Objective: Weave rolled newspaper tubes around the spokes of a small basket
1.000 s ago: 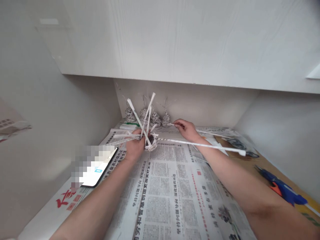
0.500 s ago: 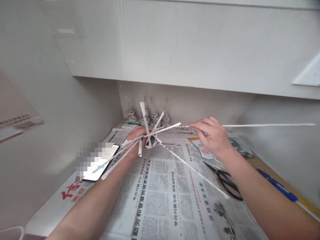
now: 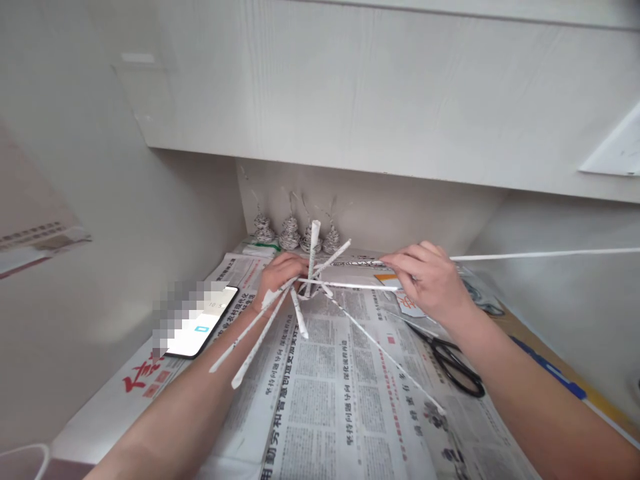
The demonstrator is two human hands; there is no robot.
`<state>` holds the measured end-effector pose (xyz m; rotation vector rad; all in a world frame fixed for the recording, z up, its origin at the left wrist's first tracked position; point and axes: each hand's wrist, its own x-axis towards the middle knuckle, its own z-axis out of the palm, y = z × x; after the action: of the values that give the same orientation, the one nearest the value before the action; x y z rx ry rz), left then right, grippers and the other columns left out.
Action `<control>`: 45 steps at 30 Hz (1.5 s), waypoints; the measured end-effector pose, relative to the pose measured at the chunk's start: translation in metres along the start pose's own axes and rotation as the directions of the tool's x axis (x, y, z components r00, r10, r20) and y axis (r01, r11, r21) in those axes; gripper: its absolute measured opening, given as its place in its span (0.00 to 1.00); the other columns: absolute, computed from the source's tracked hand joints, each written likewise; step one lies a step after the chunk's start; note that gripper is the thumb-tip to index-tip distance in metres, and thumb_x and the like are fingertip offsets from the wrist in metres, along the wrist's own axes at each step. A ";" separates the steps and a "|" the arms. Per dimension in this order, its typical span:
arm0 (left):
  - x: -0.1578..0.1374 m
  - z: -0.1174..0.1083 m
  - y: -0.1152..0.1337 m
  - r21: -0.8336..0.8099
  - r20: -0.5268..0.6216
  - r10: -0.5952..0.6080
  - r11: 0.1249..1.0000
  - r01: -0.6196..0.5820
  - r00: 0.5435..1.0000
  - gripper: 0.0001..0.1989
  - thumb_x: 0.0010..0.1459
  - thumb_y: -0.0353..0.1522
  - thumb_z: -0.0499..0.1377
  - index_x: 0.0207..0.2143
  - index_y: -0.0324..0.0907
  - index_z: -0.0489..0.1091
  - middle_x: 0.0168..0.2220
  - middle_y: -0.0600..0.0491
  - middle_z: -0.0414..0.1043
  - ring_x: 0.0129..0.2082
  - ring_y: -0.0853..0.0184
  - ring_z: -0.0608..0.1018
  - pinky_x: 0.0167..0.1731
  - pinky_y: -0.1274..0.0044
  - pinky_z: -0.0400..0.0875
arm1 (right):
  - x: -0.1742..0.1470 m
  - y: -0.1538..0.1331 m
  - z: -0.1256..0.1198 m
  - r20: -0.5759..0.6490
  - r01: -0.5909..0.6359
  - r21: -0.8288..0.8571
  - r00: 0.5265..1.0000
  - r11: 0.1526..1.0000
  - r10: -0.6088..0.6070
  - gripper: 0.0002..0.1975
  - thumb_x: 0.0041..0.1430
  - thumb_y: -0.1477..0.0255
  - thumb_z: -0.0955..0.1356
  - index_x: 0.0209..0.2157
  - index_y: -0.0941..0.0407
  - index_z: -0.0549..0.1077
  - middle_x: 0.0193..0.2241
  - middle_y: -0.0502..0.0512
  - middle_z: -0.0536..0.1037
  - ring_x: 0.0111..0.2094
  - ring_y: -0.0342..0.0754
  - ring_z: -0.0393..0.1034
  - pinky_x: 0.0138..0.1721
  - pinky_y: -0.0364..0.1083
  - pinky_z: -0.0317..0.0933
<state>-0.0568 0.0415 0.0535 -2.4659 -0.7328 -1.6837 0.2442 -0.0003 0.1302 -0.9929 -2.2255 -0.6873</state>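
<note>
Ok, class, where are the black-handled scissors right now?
In the head view, the scissors lie right of centre on the newspaper, just left of the right forearm and lower in the picture than the right hand.

Paper sticks (image 3: 313, 247) wht w/ grey flecks; newspaper (image 3: 320, 373) off-wht w/ blk & red print; woven cones (image 3: 290, 235) speckled blk/wht; scissors (image 3: 436, 343) blk.

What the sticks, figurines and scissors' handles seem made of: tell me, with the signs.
Sticks: probably rolled paper, matte; they are whitish tubes, some with dark, print-like flecks.

Figurines: seemingly similar paper, matte and ridged; their strands look coiled and speckled.

Scissors' handles: likely plastic, smooth and black with a slight sheen, though coated metal could look the same.
</note>
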 end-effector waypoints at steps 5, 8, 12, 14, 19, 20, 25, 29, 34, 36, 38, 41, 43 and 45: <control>-0.003 0.001 0.002 0.049 0.082 -0.002 0.999 -0.002 0.997 0.14 0.64 0.35 0.52 0.33 0.42 0.76 0.40 0.49 0.79 0.40 0.64 0.75 0.43 0.71 0.71 | 0.000 -0.009 0.001 0.051 0.018 -0.038 0.999 0.999 -0.016 0.11 0.62 0.78 0.64 0.41 0.54 0.78 0.33 0.53 0.78 0.33 0.48 0.62 0.34 0.48 0.52; -0.004 0.003 0.007 0.029 0.129 0.015 0.999 -0.019 0.992 0.17 0.65 0.37 0.49 0.36 0.41 0.76 0.41 0.46 0.79 0.42 0.63 0.75 0.43 0.71 0.70 | 0.001 -0.020 0.005 0.096 0.017 -0.030 0.995 0.999 -0.014 0.12 0.64 0.76 0.63 0.40 0.54 0.78 0.32 0.54 0.77 0.34 0.49 0.63 0.34 0.48 0.51; -0.004 0.006 0.009 0.014 0.143 0.006 1.000 -0.008 0.990 0.18 0.65 0.38 0.48 0.35 0.42 0.75 0.40 0.46 0.79 0.41 0.62 0.75 0.45 0.70 0.70 | -0.001 -0.027 0.010 0.136 -0.016 -0.015 0.991 1.000 0.018 0.12 0.66 0.73 0.62 0.38 0.54 0.78 0.30 0.54 0.77 0.33 0.49 0.63 0.34 0.48 0.51; -0.004 0.006 0.007 0.009 0.129 -0.006 1.000 0.004 0.992 0.16 0.65 0.36 0.49 0.34 0.42 0.75 0.39 0.47 0.79 0.41 0.62 0.76 0.44 0.69 0.70 | -0.005 -0.025 0.013 0.145 -0.045 0.008 0.988 0.999 0.044 0.12 0.65 0.73 0.62 0.38 0.54 0.78 0.31 0.54 0.77 0.34 0.49 0.64 0.36 0.48 0.52; -0.006 0.003 -0.003 -0.016 0.083 -0.067 0.997 0.069 0.994 0.11 0.61 0.34 0.54 0.31 0.44 0.75 0.37 0.49 0.78 0.38 0.61 0.76 0.39 0.69 0.71 | -0.022 -0.001 0.028 0.193 -0.148 0.151 0.974 0.977 0.118 0.12 0.66 0.73 0.61 0.41 0.57 0.76 0.33 0.56 0.78 0.35 0.50 0.66 0.40 0.47 0.57; -0.006 0.002 -0.005 -0.008 0.092 -0.099 0.995 0.100 0.991 0.10 0.61 0.34 0.54 0.31 0.44 0.75 0.37 0.49 0.78 0.38 0.61 0.76 0.40 0.68 0.70 | -0.027 0.005 0.033 0.200 -0.175 0.176 0.970 0.969 0.139 0.11 0.65 0.73 0.61 0.40 0.56 0.76 0.33 0.56 0.79 0.36 0.50 0.67 0.41 0.47 0.57; -0.012 0.000 -0.010 0.050 0.074 -0.260 0.965 0.257 0.963 0.08 0.60 0.33 0.55 0.33 0.46 0.75 0.37 0.51 0.77 0.40 0.59 0.75 0.43 0.66 0.69 | -0.053 0.018 0.053 0.338 -0.293 0.169 0.914 0.941 0.224 0.10 0.63 0.74 0.63 0.39 0.55 0.77 0.36 0.56 0.80 0.38 0.50 0.70 0.46 0.49 0.57; -0.011 0.002 -0.009 0.064 0.070 -0.215 0.975 0.211 0.974 0.07 0.59 0.34 0.56 0.30 0.46 0.73 0.36 0.51 0.77 0.39 0.60 0.76 0.40 0.69 0.70 | -0.074 -0.002 0.040 0.370 -0.317 0.117 0.893 0.941 0.255 0.10 0.62 0.72 0.66 0.44 0.54 0.76 0.40 0.57 0.80 0.43 0.51 0.69 0.46 0.49 0.57; -0.002 0.008 0.013 -0.049 0.061 -0.171 0.984 0.174 0.983 0.07 0.59 0.35 0.57 0.33 0.47 0.75 0.35 0.51 0.77 0.37 0.60 0.76 0.39 0.68 0.71 | -0.127 -0.008 -0.017 0.341 -0.563 -0.293 0.693 0.773 0.635 0.18 0.65 0.62 0.60 0.30 0.56 0.76 0.27 0.58 0.79 0.31 0.50 0.72 0.33 0.46 0.58; 0.000 0.012 0.021 -0.101 0.060 -0.154 0.982 0.159 0.986 0.07 0.59 0.35 0.57 0.33 0.46 0.75 0.34 0.50 0.77 0.36 0.60 0.76 0.38 0.68 0.72 | -0.155 0.004 -0.044 0.302 -0.638 -0.501 0.505 0.585 0.809 0.25 0.65 0.55 0.57 0.27 0.56 0.75 0.23 0.60 0.77 0.27 0.52 0.72 0.28 0.46 0.56; 0.000 0.015 0.025 -0.133 0.066 -0.137 0.980 0.145 0.988 0.06 0.59 0.35 0.58 0.33 0.46 0.75 0.35 0.50 0.77 0.36 0.60 0.76 0.38 0.67 0.72 | -0.180 0.017 -0.067 0.262 -0.670 -0.620 0.315 0.409 0.912 0.30 0.62 0.49 0.56 0.28 0.58 0.75 0.24 0.63 0.77 0.28 0.57 0.74 0.27 0.48 0.57; -0.003 0.021 0.026 -0.176 0.071 -0.114 0.976 0.125 0.991 0.06 0.59 0.34 0.58 0.35 0.48 0.76 0.37 0.51 0.78 0.38 0.59 0.77 0.39 0.66 0.72 | -0.205 0.032 -0.087 0.279 -0.718 -0.646 0.096 0.261 0.955 0.35 0.57 0.43 0.54 0.29 0.58 0.76 0.27 0.68 0.78 0.33 0.62 0.75 0.29 0.51 0.60; -0.005 0.024 0.025 -0.198 0.078 -0.100 0.974 0.114 0.992 0.06 0.59 0.34 0.58 0.36 0.48 0.76 0.38 0.51 0.78 0.38 0.59 0.77 0.39 0.67 0.73 | -0.213 0.038 -0.090 0.299 -0.741 -0.639 0.005 0.204 0.954 0.35 0.54 0.41 0.56 0.27 0.57 0.76 0.27 0.68 0.78 0.34 0.63 0.74 0.31 0.53 0.62; -0.007 0.026 0.026 -0.208 0.100 -0.087 0.972 0.107 0.991 0.07 0.59 0.34 0.58 0.36 0.47 0.76 0.38 0.51 0.78 0.38 0.60 0.77 0.39 0.68 0.73 | -0.217 0.041 -0.091 0.305 -0.783 -0.602 -0.040 0.160 0.951 0.29 0.52 0.44 0.61 0.24 0.56 0.75 0.24 0.65 0.77 0.33 0.63 0.74 0.31 0.53 0.62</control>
<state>-0.0255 0.0240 0.0421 -2.7078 -0.7284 -1.7811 0.4212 -0.1386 0.0496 -2.8025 -1.2380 0.1140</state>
